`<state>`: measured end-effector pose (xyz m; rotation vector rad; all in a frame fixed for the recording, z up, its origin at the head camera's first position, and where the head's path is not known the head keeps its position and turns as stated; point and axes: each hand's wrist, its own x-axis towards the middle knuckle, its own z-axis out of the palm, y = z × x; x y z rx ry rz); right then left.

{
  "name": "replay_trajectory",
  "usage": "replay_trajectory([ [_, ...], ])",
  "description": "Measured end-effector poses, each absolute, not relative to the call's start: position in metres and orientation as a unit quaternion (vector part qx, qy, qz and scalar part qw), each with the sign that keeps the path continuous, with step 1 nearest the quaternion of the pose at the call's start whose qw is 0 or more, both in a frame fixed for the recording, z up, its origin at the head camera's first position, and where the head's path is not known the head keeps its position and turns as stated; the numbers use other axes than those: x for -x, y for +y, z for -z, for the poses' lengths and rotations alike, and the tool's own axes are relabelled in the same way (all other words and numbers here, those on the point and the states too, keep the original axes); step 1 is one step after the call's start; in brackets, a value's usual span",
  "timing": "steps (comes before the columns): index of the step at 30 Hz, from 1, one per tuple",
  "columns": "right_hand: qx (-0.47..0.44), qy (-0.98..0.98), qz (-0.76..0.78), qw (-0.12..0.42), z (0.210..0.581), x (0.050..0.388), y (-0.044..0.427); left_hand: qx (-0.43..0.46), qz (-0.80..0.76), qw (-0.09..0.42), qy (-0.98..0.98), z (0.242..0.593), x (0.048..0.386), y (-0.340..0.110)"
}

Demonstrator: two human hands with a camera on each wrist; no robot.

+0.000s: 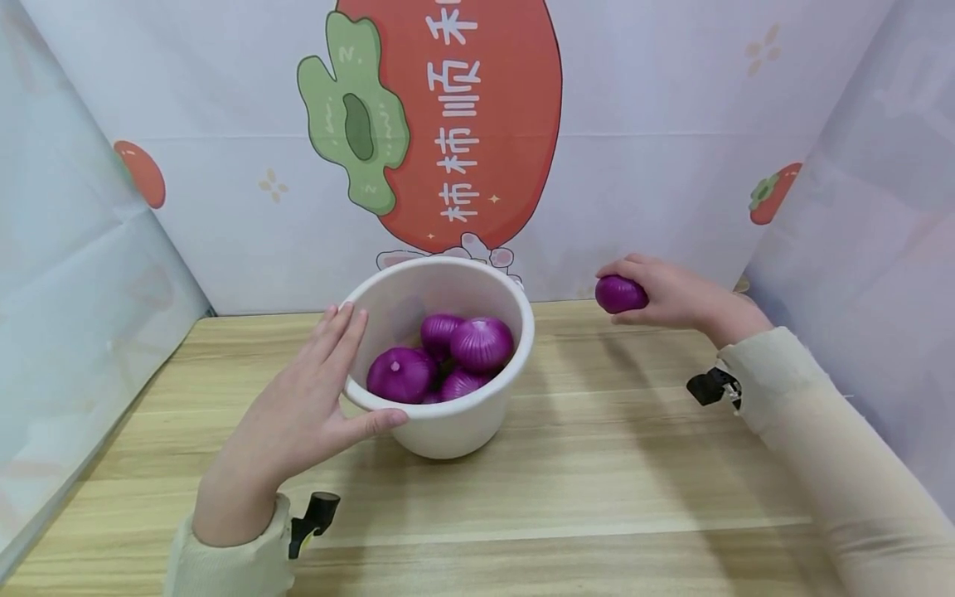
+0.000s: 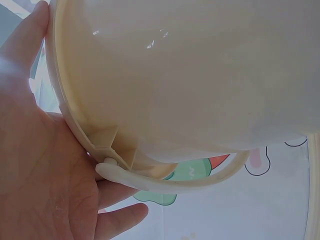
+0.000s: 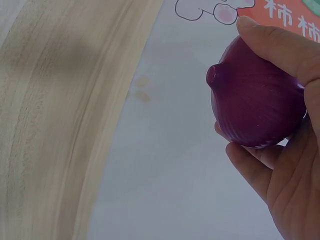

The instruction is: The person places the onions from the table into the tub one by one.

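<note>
A white bucket (image 1: 448, 433) with several purple onions (image 1: 482, 344) in it stands on the wooden table. My left hand (image 1: 298, 406) rests against the left side of its rim, fingers extended and thumb along the near edge. In the left wrist view, the palm touches the rim (image 2: 70, 117) beside the pivot of the bucket's handle (image 2: 170, 186). To the right of the bucket, my right hand (image 1: 671, 294) grips a single onion (image 1: 621, 294) above the table. The right wrist view shows this onion (image 3: 257, 97) between thumb and fingers, its stem end facing away from the palm.
The wooden table (image 1: 582, 489) meets a printed cloth backdrop (image 1: 634, 182) at its back edge. Cloth walls (image 1: 82, 249) rise at left and right. A small tan thing (image 1: 741, 284) shows partly behind the right wrist. Each sleeve carries a small black device (image 1: 313, 518).
</note>
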<state>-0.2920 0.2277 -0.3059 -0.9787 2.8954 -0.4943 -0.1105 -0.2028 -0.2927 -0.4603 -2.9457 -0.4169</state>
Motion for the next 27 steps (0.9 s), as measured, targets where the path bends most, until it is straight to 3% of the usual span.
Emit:
replay_trajectory([
  [27, 0.374, 0.905, 0.201, -0.02, 0.287, 0.253, 0.199, 0.15, 0.14, 0.061, -0.977, 0.291, 0.111, -0.202],
])
